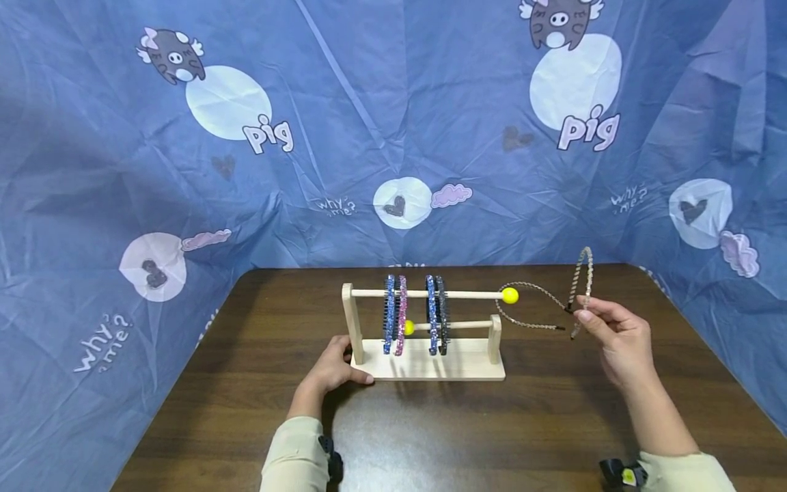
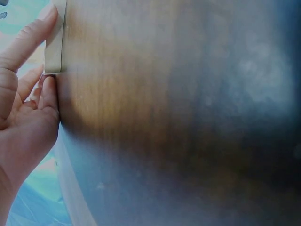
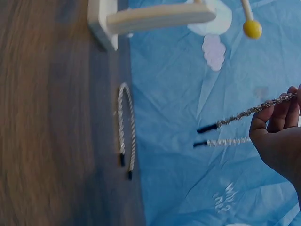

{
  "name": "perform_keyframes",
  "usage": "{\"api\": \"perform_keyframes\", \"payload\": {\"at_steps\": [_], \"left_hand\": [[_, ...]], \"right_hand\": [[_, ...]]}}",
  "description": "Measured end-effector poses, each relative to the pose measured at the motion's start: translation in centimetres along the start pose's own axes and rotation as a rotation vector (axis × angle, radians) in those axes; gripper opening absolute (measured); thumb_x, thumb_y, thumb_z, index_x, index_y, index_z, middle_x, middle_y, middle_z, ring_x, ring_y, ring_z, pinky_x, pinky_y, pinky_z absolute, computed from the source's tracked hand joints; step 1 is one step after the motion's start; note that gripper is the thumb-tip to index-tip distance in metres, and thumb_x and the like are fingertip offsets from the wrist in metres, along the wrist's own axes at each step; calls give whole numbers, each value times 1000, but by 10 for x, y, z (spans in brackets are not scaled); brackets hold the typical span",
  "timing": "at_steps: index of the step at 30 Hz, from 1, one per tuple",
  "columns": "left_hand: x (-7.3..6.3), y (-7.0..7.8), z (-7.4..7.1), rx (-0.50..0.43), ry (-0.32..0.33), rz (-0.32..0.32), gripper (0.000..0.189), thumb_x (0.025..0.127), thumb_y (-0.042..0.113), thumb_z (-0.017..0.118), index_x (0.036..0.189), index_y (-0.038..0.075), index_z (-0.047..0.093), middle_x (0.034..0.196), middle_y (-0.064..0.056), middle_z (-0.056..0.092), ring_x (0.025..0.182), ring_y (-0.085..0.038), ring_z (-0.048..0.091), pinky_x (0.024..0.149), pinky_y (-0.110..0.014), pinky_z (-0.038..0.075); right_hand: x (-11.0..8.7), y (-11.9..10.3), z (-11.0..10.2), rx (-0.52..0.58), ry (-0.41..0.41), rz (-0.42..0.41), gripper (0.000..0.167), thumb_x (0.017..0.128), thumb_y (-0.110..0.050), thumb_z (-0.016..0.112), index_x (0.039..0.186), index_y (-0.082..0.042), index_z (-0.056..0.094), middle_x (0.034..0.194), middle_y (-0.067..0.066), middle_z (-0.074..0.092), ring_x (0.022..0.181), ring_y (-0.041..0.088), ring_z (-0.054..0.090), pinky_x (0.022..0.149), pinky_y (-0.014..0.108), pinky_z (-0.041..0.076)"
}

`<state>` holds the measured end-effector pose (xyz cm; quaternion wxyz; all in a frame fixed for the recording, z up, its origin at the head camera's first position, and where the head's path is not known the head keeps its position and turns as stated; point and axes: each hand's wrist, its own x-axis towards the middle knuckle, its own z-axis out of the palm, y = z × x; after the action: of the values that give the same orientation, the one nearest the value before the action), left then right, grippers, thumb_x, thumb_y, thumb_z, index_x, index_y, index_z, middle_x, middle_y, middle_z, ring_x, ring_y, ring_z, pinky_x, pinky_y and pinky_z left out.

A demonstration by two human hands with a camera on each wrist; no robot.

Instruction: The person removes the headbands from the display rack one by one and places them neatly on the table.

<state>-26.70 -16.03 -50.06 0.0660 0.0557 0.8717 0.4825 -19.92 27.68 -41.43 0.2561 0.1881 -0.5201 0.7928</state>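
A wooden headband stand (image 1: 430, 369) has two rods, each tipped with a yellow ball. My left hand (image 1: 330, 365) grips the left end of its base, thumb along the front edge, the other fingers round the end. My right hand (image 1: 624, 342) pinches a beaded, light-coloured headband (image 1: 589, 273) in the air, right of the stand. In the right wrist view this headband (image 3: 240, 116) shows its dark tips. Another twisted headband (image 1: 522, 323) lies on the table between the stand and the right hand.
On the upper rod hang two blue glittery headbands (image 1: 389, 314) (image 1: 432, 314), a pink one (image 1: 402, 318) and a black one (image 1: 442, 318). The brown wooden table (image 1: 479, 437) is backed by a blue printed cloth (image 1: 344, 123).
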Motion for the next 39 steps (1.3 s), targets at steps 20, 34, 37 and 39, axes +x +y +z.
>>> {"api": "perform_keyframes", "payload": {"at_steps": [20, 34, 37, 39], "left_hand": [[-2, 2, -1, 5, -3, 8, 76, 50, 8, 91, 116, -2, 56, 121, -18, 44, 109, -34, 49, 96, -43, 41], [-2, 0, -1, -6, 5, 4, 74, 49, 7, 91, 114, -3, 57, 119, -18, 44, 106, -32, 51, 94, -42, 43], [-2, 1, -1, -8, 8, 7, 73, 48, 7, 91, 113, -2, 57, 118, -18, 44, 105, -32, 51, 93, -42, 43], [-2, 1, 0, -3, 6, 12, 73, 48, 7, 91, 112, -2, 57, 118, -18, 44, 104, -33, 51, 93, -42, 43]], "right_hand": [[17, 89, -167, -366, 131, 172, 30, 82, 3, 67, 110, 11, 61, 107, 12, 66, 82, 9, 62, 61, 15, 50], [24, 57, -144, -850, -58, 317, 20, 84, -20, 70, 100, -8, 72, 93, -17, 67, 84, -6, 57, 68, 9, 42], [25, 47, -129, -918, -71, 331, 21, 84, -21, 70, 97, -6, 72, 88, -18, 66, 81, -8, 54, 65, 11, 41], [26, 42, -122, -972, -84, 335, 25, 84, -21, 70, 97, 0, 70, 87, -14, 66, 79, -10, 52, 64, 11, 40]]}}
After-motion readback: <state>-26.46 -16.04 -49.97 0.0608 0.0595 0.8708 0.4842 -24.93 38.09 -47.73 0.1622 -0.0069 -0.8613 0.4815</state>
